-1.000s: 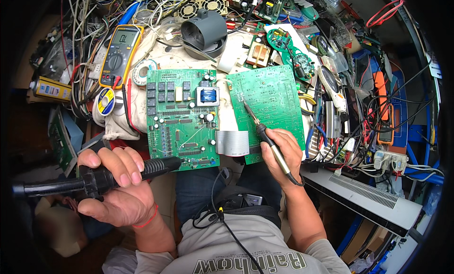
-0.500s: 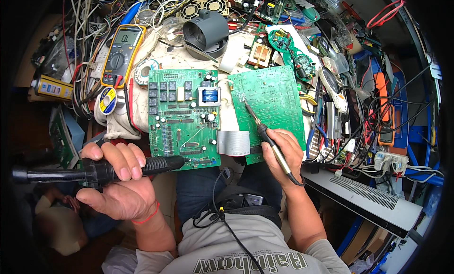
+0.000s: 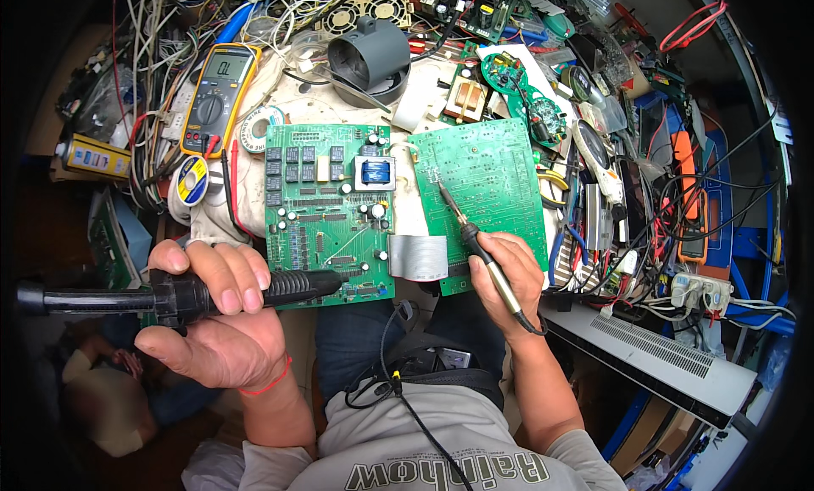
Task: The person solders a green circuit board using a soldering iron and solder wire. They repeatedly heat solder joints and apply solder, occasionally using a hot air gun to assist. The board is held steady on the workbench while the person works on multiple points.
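My left hand (image 3: pixel 225 343) is wrapped round a black desoldering pump (image 3: pixel 97 301), held level with its tapered end over the lower edge of the left circuit board (image 3: pixel 326 228). That board lies component side up, with black relays, a blue-cored transformer (image 3: pixel 375 173) and capacitors. In my right hand (image 3: pixel 513 275) is a soldering iron (image 3: pixel 473 239), gripped like a pen. Its tip rests at or just above the upper left of the right circuit board (image 3: pixel 496 186), which shows its soldered side. A grey ribbon cable (image 3: pixel 420 258) bridges the two boards.
A yellow multimeter (image 3: pixel 216 97) and wire spools (image 3: pixel 191 181) sit at the left. Behind the boards stands a grey cylindrical holder (image 3: pixel 369 58). Tools, cables and round green boards (image 3: pixel 543 120) crowd the right. Another person (image 3: pixel 106 398) is low at the left.
My left hand has shifted slightly right, carrying the desoldering pump's tapered end further over the left board. My right hand and the soldering iron stay in place.
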`<act>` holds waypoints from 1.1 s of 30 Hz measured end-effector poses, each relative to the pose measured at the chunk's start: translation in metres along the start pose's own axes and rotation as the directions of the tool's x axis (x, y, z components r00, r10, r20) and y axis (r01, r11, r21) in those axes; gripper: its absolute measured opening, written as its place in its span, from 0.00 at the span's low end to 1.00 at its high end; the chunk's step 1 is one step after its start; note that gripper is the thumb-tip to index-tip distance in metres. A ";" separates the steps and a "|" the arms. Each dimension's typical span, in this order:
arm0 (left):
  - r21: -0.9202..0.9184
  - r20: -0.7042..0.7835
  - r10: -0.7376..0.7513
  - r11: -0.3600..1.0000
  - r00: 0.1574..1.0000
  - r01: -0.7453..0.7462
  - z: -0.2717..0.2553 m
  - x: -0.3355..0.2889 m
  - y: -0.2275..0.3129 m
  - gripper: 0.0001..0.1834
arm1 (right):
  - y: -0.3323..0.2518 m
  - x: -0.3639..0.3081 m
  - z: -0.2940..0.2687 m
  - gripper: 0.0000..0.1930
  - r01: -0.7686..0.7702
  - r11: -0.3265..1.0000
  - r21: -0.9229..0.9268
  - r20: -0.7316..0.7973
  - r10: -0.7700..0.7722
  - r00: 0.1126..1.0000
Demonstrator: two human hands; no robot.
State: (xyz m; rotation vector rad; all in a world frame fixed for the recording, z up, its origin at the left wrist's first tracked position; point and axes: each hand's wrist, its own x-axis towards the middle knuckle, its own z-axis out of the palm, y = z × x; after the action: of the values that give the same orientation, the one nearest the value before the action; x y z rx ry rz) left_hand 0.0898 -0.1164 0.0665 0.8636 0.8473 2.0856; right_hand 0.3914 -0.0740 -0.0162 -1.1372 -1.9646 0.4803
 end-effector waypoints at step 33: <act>-0.073 0.047 -0.022 0.997 0.999 0.025 0.023 0.009 -0.020 0.42 | -0.001 0.000 0.001 0.20 -0.026 1.000 0.007 -0.013 0.026 1.000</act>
State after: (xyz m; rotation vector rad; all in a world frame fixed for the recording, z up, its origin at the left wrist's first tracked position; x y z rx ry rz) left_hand 0.1103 -0.0923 0.0668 0.8554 0.7477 2.0553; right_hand 0.3908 -0.0746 -0.0165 -1.1602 -1.9377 0.4920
